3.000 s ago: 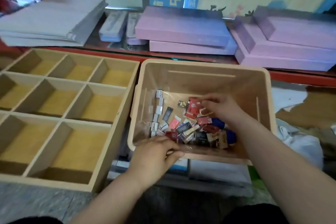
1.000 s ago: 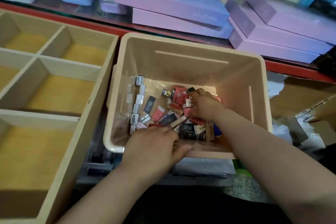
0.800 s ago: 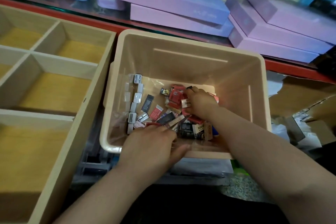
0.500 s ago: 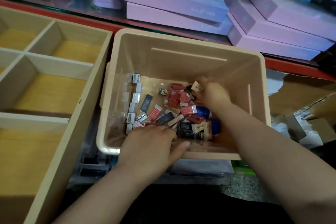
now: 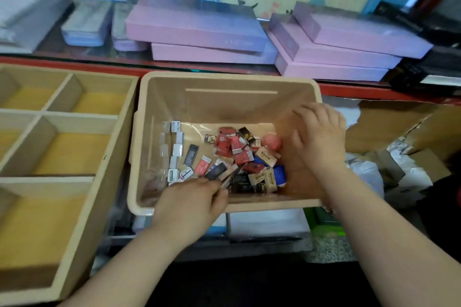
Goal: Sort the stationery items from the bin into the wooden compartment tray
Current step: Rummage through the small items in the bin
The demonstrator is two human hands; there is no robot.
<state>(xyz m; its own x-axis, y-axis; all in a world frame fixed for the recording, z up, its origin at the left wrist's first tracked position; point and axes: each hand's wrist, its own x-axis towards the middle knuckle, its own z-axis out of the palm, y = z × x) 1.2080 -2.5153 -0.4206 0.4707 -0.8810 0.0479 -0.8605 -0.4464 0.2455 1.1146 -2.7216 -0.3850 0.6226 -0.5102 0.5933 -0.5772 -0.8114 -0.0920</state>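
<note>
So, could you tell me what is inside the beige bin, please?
Inside the bin: a row of white sharpeners at left, a pile of red, black and tan erasers. The left hand covers its near edge.

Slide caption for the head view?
Left hand and right hand reach into the beige bin of stationery items; wooden compartment tray beside it.

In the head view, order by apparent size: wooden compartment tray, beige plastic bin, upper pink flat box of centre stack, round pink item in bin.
Largest: wooden compartment tray and beige plastic bin: alike, tray cropped, unranked.
Then upper pink flat box.
Last, round pink item.
</note>
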